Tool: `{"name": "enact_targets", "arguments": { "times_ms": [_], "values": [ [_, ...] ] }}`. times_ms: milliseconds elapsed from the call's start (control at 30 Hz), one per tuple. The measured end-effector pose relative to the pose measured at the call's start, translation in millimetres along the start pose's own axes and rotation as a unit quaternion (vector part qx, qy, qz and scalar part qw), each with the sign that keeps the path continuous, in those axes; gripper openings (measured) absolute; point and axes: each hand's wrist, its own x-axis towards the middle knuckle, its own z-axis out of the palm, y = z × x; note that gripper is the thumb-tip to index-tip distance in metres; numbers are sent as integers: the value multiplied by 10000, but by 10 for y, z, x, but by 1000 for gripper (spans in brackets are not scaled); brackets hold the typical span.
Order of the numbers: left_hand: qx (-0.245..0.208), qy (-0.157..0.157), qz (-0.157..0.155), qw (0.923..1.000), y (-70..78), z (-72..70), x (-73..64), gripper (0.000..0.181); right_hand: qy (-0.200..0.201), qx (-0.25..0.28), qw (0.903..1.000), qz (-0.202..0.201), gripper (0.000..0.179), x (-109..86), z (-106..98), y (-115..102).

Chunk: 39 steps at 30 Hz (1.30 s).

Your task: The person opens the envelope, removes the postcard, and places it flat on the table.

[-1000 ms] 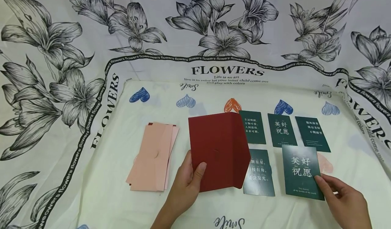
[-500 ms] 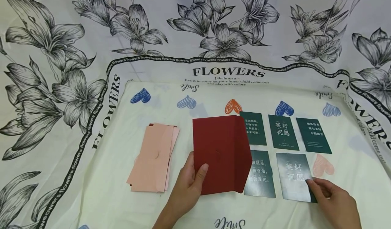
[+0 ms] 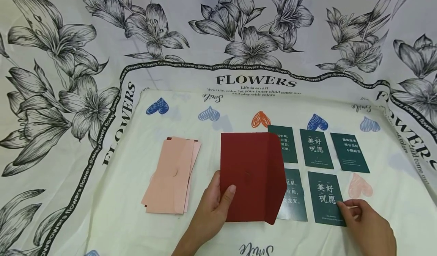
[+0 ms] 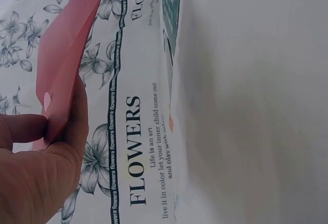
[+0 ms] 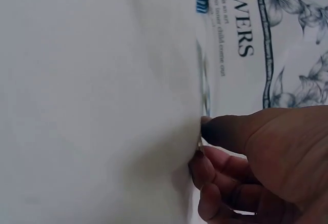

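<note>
Left hand [image 3: 211, 210] pinches the red envelope [image 3: 252, 176], long axis pointing away. Right hand [image 3: 368, 225] fingers [image 3: 341, 206] pinch the green card [image 3: 326, 197], lying just right of the envelope.

- Envelope [image 3: 250, 174] at centre of the cloth [image 3: 205, 233], held at its near-left edge by the left hand [image 3: 209, 210].
- Envelope stack [image 3: 172, 174] lies left of it.
- Cards [image 3: 315, 148] lie right of it, in two rows.
- Right hand [image 3: 367, 225] touches the near-right card [image 3: 326, 197].
</note>
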Motion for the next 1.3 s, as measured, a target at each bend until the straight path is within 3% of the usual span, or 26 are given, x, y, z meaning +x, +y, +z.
{"name": "enact_targets", "arguments": {
  "times_ms": [167, 267, 367, 433, 533, 633, 700, 800, 867, 900, 967, 1300],
  "values": [
    [-163, 18, -24, 9999, 9, 19, -6, 36, 94, -235, 9997, -30, 43, -14, 44, -63],
    [-235, -40, -30, 9997, 13, 30, -7, 36, 422, -256, 9984, -276, 41, -45, 39, -107],
    [-214, -103, -49, 9997, 18, 52, -14, 35, 863, 102, 9923, -879, 38, -149, 25, -205],
    [-175, -125, -52, 9998, 18, 76, -21, 35, 1082, 516, 9827, -1411, 34, -255, 21, -335],
    [-138, -176, -32, 9997, 10, 124, -31, 35, 903, 1340, 9647, -2077, 28, -452, 20, -595],
    [-118, -242, -17, 9996, -8, 180, -36, 34, 173, 2233, 9360, -2716, 28, -625, 18, -831],
    [-106, -287, 1, 9995, -20, 216, -40, 34, -486, 2835, 9067, -3086, 32, -712, 29, -950],
    [-35, -336, 89, 9994, -29, 265, -45, 33, -1383, 3662, 8534, -3441, 35, -787, 65, -1073],
    [16, -355, 127, 9993, -35, 284, -55, 33, -1718, 3960, 8324, -3476, 35, -825, 98, -1138],
    [78, -339, 125, 9993, -39, 293, -60, 33, -1765, 4030, 8284, -3465, 34, -842, 115, -1166],
    [229, -315, 152, 9991, -49, 309, -69, 34, -1793, 4137, 8231, -3453, 33, -871, 148, -1218],
    [1056, -55, 367, 9937, -104, 334, -59, 59, -1101, 4109, 8541, -2993, 27, -1021, 301, -1421]
  ]
}}
